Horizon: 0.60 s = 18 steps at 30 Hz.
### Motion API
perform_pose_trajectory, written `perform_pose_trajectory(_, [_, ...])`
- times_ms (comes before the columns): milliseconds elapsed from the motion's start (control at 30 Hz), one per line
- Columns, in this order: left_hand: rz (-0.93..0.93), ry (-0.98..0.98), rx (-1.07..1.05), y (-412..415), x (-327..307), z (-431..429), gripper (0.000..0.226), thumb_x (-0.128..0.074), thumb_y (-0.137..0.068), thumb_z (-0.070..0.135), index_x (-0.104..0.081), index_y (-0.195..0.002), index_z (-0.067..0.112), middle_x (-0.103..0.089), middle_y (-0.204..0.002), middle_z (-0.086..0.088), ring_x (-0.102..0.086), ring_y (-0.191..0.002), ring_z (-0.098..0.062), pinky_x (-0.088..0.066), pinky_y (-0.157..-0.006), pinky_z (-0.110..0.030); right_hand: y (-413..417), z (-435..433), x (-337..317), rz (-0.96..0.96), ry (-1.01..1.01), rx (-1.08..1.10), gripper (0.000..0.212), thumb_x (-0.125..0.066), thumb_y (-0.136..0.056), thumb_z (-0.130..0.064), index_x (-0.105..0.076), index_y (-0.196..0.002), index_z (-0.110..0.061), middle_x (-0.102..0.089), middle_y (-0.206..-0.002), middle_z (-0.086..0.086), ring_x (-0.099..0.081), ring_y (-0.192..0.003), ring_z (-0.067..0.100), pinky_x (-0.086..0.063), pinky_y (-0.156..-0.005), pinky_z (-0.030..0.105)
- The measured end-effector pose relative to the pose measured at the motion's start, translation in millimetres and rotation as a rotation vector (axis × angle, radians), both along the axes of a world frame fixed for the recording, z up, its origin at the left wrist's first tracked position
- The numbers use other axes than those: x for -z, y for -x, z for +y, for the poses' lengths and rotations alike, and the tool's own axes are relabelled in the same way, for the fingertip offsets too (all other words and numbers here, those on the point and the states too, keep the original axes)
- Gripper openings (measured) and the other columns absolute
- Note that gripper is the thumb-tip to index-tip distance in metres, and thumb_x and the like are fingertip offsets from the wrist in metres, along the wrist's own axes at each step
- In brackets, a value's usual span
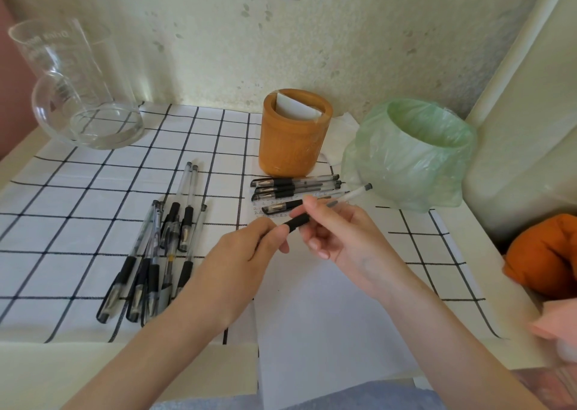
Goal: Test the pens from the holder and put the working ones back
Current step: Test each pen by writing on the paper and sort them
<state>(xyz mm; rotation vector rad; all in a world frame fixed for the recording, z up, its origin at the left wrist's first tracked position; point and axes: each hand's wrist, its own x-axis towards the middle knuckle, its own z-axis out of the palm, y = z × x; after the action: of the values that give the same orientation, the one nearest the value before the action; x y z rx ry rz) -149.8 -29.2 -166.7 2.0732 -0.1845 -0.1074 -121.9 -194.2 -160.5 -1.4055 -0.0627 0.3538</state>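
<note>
Both my hands hold one clear gel pen (354, 195) with a black grip above a white sheet of paper (315, 303). My left hand (246, 253) pinches its black grip end, while my right hand (337, 231) holds the barrel, whose tail points up right. Several capped pens (293, 188) lie in a row just past my hands, on the paper's far edge. A larger heap of pens (156, 247) lies to the left on the checked cloth. The orange wooden pen holder (293, 135) stands behind them with a folded white paper inside.
A green plastic-lined bin (409, 153) sits right of the holder. A clear glass jug (78, 88) stands at the back left by the wall. Orange fabric (543, 253) lies off the table's right edge. The black-and-white checked cloth (78, 197) covers the tabletop.
</note>
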Motion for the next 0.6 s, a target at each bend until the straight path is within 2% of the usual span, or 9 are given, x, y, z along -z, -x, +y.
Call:
perform_pose_trajectory(100, [0.026,-0.033,0.044,2.7,-1.0,-0.4,0.031,-0.032,-0.094,0.042,-0.054,-0.079,0.027,-0.049,-0.069,-0.001,-0.04,-0.058,-0.006,-0.036,-0.061,-0.028,-0.2,0.7,2.8,-0.002,-0.001,0.02,0.03,-0.059,-0.083,-0.03,-0.069,-0.085,-0.003,-0.055,-0.055,0.001,-0.045,-0.047,0.009,-0.032,-0.043,0.016])
perform_pose_trajectory(200, [-0.015,-0.12,0.01,1.8,-0.7,0.6,0.032,-0.031,-0.095,0.04,-0.052,-0.076,0.025,-0.05,-0.067,0.003,-0.042,-0.057,-0.008,-0.032,-0.056,-0.021,1.9,4.7,8.9,-0.02,-0.002,0.03,0.028,-0.059,-0.084,-0.03,-0.07,-0.084,-0.004,-0.053,-0.056,0.002,-0.042,-0.048,0.009,-0.029,-0.044,0.017])
perform_pose_trajectory(300, [-0.024,-0.173,-0.001,3.1,-0.2,-0.1,0.031,-0.031,-0.096,0.037,-0.048,-0.073,0.025,-0.048,-0.064,0.008,-0.043,-0.055,-0.003,-0.032,-0.053,-0.017,3.4,7.5,13.5,-0.012,-0.007,0.037,0.026,-0.06,-0.083,-0.031,-0.071,-0.081,-0.008,-0.052,-0.057,0.0,-0.041,-0.049,0.008,-0.028,-0.045,0.016])
perform_pose_trajectory(433, [-0.017,-0.213,0.008,3.4,0.0,0.8,0.031,-0.031,-0.097,0.036,-0.046,-0.073,0.025,-0.048,-0.065,0.007,-0.044,-0.06,-0.006,-0.032,-0.055,-0.017,4.2,8.4,15.8,-0.009,-0.002,0.016,0.027,-0.059,-0.082,-0.031,-0.069,-0.082,-0.006,-0.05,-0.056,0.0,-0.04,-0.05,0.008,-0.028,-0.046,0.016])
perform_pose_trajectory(600, [-0.012,-0.223,0.03,3.9,1.4,1.8,0.031,-0.031,-0.097,0.035,-0.048,-0.075,0.023,-0.045,-0.063,0.007,-0.043,-0.053,-0.003,-0.033,-0.054,-0.015,5.5,7.2,17.5,-0.007,0.011,0.004,0.027,-0.061,-0.08,-0.031,-0.069,-0.083,-0.006,-0.05,-0.057,0.0,-0.04,-0.051,0.009,-0.027,-0.047,0.018])
